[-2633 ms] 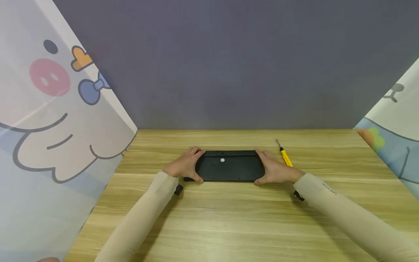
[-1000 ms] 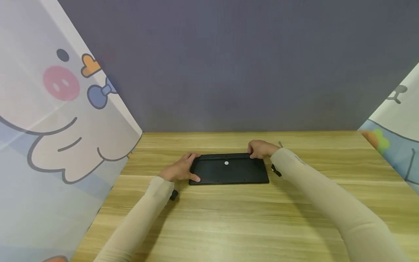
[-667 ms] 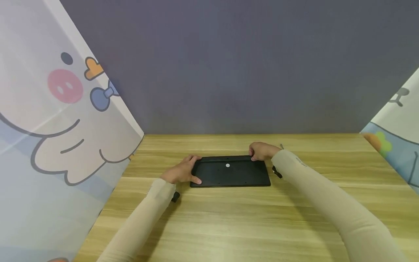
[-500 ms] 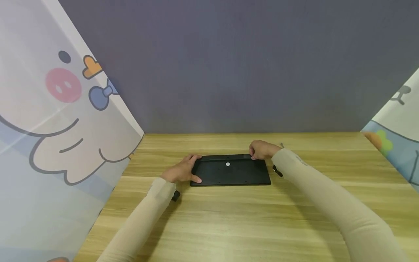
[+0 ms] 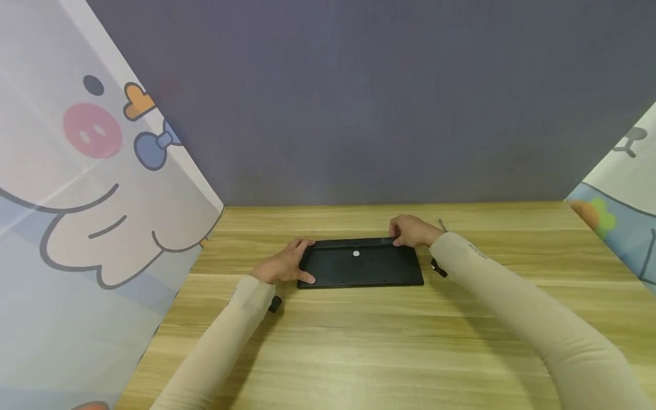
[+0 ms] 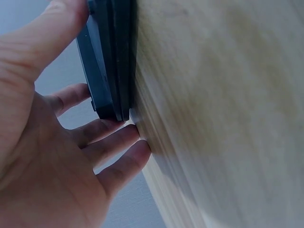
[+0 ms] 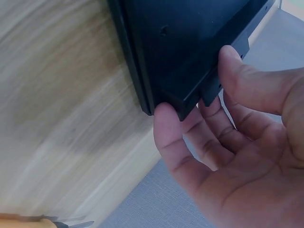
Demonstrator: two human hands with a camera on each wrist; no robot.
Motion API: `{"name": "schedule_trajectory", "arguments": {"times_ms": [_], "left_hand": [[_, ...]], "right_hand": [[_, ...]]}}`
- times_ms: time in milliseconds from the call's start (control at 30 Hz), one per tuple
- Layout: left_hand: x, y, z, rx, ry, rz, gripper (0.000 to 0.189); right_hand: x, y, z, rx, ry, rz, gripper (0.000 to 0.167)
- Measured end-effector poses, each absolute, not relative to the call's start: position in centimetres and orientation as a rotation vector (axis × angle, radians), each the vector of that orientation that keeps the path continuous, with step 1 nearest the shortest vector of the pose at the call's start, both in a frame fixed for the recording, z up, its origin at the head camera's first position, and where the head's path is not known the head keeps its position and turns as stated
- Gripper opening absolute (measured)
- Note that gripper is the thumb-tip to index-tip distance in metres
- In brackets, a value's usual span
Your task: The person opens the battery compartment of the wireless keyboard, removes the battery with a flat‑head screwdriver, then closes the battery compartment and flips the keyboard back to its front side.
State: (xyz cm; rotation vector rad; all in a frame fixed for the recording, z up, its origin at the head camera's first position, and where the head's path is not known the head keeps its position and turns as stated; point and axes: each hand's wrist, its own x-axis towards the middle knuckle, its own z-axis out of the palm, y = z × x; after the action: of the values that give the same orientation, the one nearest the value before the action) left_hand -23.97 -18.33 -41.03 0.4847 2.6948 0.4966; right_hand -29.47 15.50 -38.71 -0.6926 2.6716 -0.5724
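A black keyboard (image 5: pixel 364 267) lies underside up on the table, with a small round white sticker and a raised bar along its far edge. My left hand (image 5: pixel 283 266) grips its left end, thumb on the near side and fingers around the far corner. My right hand (image 5: pixel 412 230) is at the far edge near the right corner. In the right wrist view, its thumb and fingers pinch a small black flap (image 7: pixel 212 95) jutting from the raised bar, while the index fingertip touches the keyboard's corner.
Beyond the right wrist, the shaft of a screwdriver (image 5: pixel 442 224) shows; its yellow handle is hidden by the arm in the head view. The wooden table (image 5: pixel 338 347) meets a grey wall (image 5: pixel 359 114) behind and cartoon-printed panels (image 5: pixel 102 239) at the sides.
My right hand has moved from the keyboard's right end to its far edge and pinches there, its arm now covering the screwdriver handle. A grey patch now shows beside its fingers. The left hand keeps its grip.
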Motion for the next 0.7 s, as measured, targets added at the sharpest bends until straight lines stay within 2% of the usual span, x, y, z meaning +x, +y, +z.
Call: {"name": "schedule_trajectory", "arguments": {"times_ms": [400,700], "left_hand": [[-24.0,-18.4,-41.1,0.502,2.693,0.459,0.097],[-24.1,-18.4,-41.1,0.494,2.685,0.487,0.097]], "right_hand": [[-29.9,15.8,-38.3,-0.706,2.658,-0.631,0.008],[-32.1,15.8,-39.0,-0.634,2.732,-0.748,0.01]]}}
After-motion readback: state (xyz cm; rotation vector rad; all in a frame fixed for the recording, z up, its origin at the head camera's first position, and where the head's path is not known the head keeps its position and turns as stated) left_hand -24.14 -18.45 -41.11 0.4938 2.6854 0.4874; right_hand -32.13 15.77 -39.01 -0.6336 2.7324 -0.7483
